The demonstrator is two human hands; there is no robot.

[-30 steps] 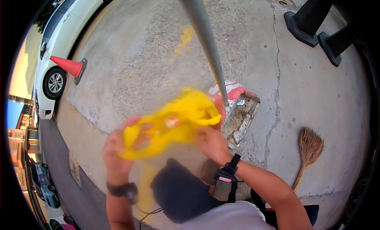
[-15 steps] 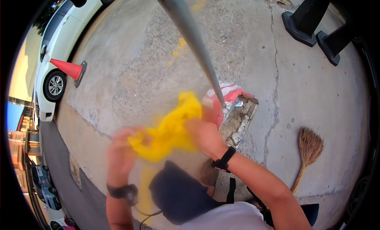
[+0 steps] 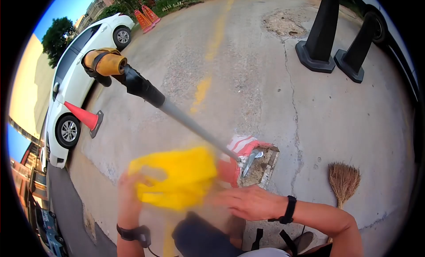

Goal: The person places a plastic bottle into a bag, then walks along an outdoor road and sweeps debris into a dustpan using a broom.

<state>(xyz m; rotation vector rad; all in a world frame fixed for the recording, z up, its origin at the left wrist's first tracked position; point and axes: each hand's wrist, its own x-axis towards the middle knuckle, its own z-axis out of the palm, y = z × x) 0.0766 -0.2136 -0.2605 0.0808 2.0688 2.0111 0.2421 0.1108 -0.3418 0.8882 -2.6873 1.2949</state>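
The yellow item (image 3: 177, 177) is in front of the person, above the concrete ground (image 3: 239, 80), with its left edge at the left hand (image 3: 129, 190). The right hand (image 3: 252, 203) is at its lower right side. Bare ground extends beyond the item, between the white car (image 3: 75, 80) and the two black cones (image 3: 319, 40). The grey pole (image 3: 190, 120) crosses this area diagonally; its lower end meets the open scoop-like container (image 3: 261, 166), just beyond the right hand. The red cone (image 3: 84, 115) is near the car's front wheel. The broom (image 3: 344, 181) is to the right, bristles directed away from the person.

Left hand: grasping the edge of the item; the fingers are blurred and partly covered. Right hand: fingers extended toward the item; blur prevents telling whether they grip it. The broom handle passes behind the right forearm (image 3: 330, 216) and is partly covered. The dark cap (image 3: 201, 237) is cut off by the lower frame edge.

Item appearance: bright yellow, thin and flexible, spread broadly, with folds along its lower part. A gap shows near the left hand. Outline and surface detail are blurred; the exact type cannot be determined.
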